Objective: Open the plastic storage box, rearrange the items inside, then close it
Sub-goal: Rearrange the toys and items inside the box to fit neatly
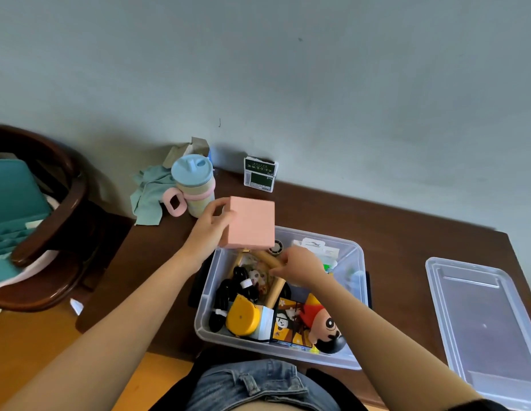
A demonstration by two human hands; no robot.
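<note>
Dark brown wood runs under everything I see, a table (391, 221) pushed against a pale grey wall, with the clear storage box (351, 250) sitting open near its front edge and the lid (483, 315) lying flat by the right edge, well apart from the box. My left hand (209, 229) grasps a pink box (250, 222) by its left side, fingers (216, 204) curled round the edge, holding it above the box's back left corner. My right hand (299, 266) reaches down inside, fingers curled around a tan tube-shaped piece (265, 258) near the back wall, though I cannot tell how firm that hold is. To do this step well, I judge I should shift the tube aside first and clear a flat patch, then lower the pink box level so it sits below the rim. Along the front wall lie a yellow tape measure (243, 318), black cables (224, 295) and a cartoon figure (323, 324).
</note>
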